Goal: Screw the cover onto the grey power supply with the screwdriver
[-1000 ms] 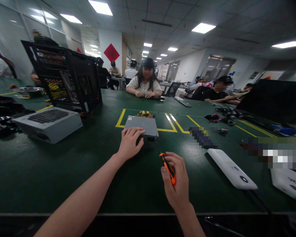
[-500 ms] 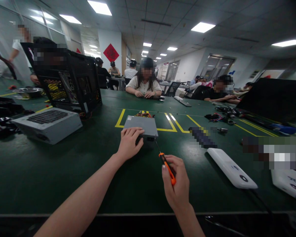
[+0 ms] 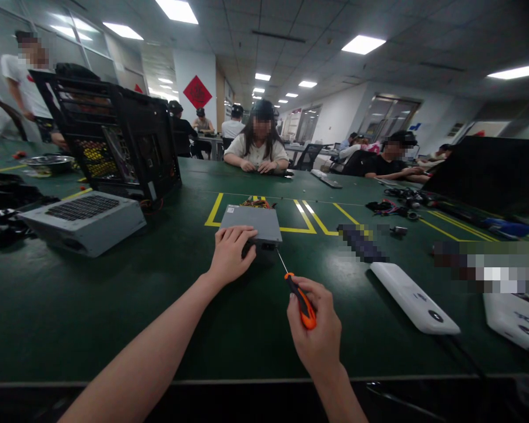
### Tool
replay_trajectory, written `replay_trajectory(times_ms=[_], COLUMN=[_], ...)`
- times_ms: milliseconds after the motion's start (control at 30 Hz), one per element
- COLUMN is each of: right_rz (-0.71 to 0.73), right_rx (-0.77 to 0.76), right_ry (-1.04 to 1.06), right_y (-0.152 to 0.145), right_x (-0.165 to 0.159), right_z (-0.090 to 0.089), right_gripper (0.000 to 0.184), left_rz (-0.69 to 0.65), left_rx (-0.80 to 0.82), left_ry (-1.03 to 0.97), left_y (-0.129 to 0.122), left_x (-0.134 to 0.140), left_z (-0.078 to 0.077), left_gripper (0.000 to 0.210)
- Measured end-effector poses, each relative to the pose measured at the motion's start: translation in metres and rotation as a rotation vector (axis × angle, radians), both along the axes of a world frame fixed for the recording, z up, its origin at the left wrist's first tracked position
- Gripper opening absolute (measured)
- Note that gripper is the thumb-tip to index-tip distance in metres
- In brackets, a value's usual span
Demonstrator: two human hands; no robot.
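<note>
A grey computer power supply (image 3: pixel 253 223) lies on the green table in front of me, with coloured cables (image 3: pixel 258 203) bunched at its far side. My left hand (image 3: pixel 233 252) grips its near left part, fingers over the top and thumb down at the near face. In my right hand (image 3: pixel 315 317) is a screwdriver (image 3: pixel 300 302) with an orange and black handle, held between thumb and fingers. Its thin shaft points up and left, and the tip meets the near face of the power supply by the right corner. Whether it sits in a screw is too small to tell.
At the left stand a larger grey power supply (image 3: pixel 86 220) and an open black computer case (image 3: pixel 119 141). White devices (image 3: pixel 414 299) lie to the right, with cables (image 3: pixel 401 202) and a monitor (image 3: pixel 489 176) beyond. A person (image 3: pixel 258 144) sits across the table.
The screwdriver handle has turned slightly in my right hand, its tip staying at the power supply. My left hand keeps its place. A person at the far left stands more upright.
</note>
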State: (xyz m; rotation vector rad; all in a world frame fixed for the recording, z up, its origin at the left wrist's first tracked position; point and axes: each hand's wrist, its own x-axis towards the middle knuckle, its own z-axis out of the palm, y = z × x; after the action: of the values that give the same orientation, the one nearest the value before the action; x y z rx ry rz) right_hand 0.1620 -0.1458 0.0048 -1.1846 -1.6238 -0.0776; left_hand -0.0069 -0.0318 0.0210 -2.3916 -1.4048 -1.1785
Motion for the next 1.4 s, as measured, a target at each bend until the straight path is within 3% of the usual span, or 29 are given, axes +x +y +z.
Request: replay_trajectory(times_ms=[167, 367, 567, 767, 967, 1167, 1400], right_rz=[0.036, 0.011, -0.021, -0.081, -0.065, -0.106, -0.047], right_rx=[0.048, 0.045, 0.104, 0.021, 0.072, 0.015, 0.058], right_ry=[-0.155, 0.019, -0.264, -0.123, -0.288, -0.138, -0.22], right_y=[0.001, 0.001, 0.001, -0.001, -0.003, -0.002, -0.003], right_x=[0.0, -0.001, 0.001, -0.004, -0.007, -0.005, -0.008], right_z=[0.003, 0.003, 0.007, 0.015, 0.023, 0.02, 0.019], right_gripper=[0.017, 0.022, 0.024, 0.021, 0.021, 0.02, 0.021], left_rz=[0.007, 0.0, -0.002, 0.0, 0.002, -0.001, -0.003], left_rx=[0.009, 0.007, 0.004, 0.014, 0.016, 0.013, 0.012], left_ry=[0.005, 0.009, 0.011, 0.014, 0.016, 0.025, 0.021], left_y=[0.0, 0.0, -0.001, 0.0, 0.001, 0.0, 0.0], left_x=[0.0, -0.001, -0.001, -0.001, -0.001, -0.001, -0.001], left_z=[0.0, 0.001, 0.001, 0.0, -0.001, 0.0, 0.0], left_gripper=[0.027, 0.028, 0.028, 0.029, 0.029, 0.028, 0.028])
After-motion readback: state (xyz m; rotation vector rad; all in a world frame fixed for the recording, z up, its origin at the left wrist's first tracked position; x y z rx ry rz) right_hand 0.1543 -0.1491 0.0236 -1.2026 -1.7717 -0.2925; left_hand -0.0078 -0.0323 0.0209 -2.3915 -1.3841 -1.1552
